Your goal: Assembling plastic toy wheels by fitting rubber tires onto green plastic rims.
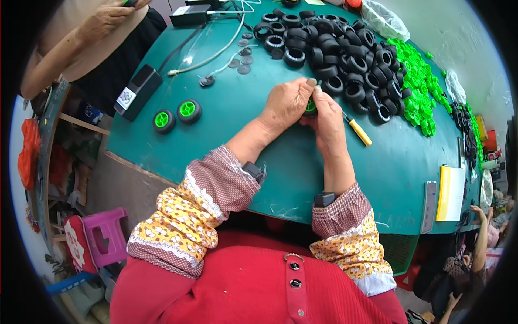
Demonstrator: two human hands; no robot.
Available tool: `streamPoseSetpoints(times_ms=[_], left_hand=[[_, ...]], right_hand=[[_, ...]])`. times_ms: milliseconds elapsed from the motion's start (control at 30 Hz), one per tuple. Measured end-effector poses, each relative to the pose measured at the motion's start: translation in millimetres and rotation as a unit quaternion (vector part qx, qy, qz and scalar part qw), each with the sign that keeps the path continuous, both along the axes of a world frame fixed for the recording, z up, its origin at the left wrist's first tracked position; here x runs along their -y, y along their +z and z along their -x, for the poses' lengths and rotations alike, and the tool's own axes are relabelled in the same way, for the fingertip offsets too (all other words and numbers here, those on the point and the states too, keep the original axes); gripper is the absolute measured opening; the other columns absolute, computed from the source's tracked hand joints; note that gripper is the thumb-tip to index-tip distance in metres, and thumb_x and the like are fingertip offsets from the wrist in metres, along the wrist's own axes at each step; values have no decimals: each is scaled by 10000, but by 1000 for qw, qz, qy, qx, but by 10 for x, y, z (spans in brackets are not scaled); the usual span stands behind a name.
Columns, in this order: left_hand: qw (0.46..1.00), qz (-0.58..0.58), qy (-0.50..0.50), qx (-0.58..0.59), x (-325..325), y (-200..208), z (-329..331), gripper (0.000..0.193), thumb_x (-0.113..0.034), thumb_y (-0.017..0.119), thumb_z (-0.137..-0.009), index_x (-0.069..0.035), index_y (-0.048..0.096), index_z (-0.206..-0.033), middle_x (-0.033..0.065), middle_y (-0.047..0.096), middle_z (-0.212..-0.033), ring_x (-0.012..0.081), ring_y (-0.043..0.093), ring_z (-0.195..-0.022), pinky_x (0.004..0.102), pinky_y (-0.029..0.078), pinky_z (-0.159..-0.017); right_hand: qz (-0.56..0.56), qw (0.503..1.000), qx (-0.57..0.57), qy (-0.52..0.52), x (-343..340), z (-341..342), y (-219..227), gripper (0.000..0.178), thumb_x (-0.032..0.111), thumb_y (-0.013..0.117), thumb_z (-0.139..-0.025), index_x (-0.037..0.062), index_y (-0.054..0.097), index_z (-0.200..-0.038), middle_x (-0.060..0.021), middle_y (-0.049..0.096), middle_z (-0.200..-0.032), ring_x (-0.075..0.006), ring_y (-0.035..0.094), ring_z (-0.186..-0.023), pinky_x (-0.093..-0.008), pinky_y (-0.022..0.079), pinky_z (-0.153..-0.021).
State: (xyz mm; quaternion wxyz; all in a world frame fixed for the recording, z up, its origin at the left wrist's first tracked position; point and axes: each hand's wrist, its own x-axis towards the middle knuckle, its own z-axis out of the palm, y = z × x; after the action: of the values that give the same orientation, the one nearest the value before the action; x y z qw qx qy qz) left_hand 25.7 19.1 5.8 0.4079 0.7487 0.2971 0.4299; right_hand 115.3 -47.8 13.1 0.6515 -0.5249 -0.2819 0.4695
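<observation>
My left hand (286,102) and my right hand (326,121) meet over the green table (226,129) and together grip a small black toy tyre with a green hub (310,107), mostly hidden by my fingers. A yellow-handled screwdriver (357,129) lies on the table just right of my right hand. Behind my hands is a big pile of black rubber tyres (340,51), and to its right a heap of bright green hubs (418,86).
Two finished wheels (175,116) stand at the left. Grey discs (240,56), black boxes (137,89) and cables lie at the back left. Another person's arm (81,38) is at the top left. A yellow-edged notepad (450,193) and a phone (429,198) lie at the right edge.
</observation>
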Motion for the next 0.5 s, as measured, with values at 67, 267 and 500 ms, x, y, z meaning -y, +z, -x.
streamPoseSetpoints(times_ms=[67, 267, 500], left_hand=[[999, -36, 4, -37, 1, 8, -16, 392, -337, 419, -895, -1, 545, -737, 177, 540, -604, 290, 516, -517, 342, 408, -489], [999, -43, -15, -23, 47, 110, -38, 350, -305, 432, -887, -3, 557, -762, 188, 540, -620, 315, 525, -528, 341, 410, -488], [987, 123, 35, 94, 37, -7, -127, 370, -309, 431, -886, 0, 575, -744, 112, 567, -583, 192, 547, -526, 319, 419, -499]], right_hand=[[-8, 1000, 20, 1, 10, 33, 25, 314, 321, 427, -901, 41, 558, -847, -3, 540, -685, -65, 495, -559, -188, 407, -460], [-22, 999, -41, -26, -11, 77, -20, 318, 334, 385, -909, 55, 535, -874, 8, 497, -667, -63, 443, -520, -187, 361, -432], [-49, 989, -137, 18, 12, -18, -17, 301, 348, 451, -888, 60, 535, -900, 6, 533, -695, -63, 491, -577, -181, 394, -460]])
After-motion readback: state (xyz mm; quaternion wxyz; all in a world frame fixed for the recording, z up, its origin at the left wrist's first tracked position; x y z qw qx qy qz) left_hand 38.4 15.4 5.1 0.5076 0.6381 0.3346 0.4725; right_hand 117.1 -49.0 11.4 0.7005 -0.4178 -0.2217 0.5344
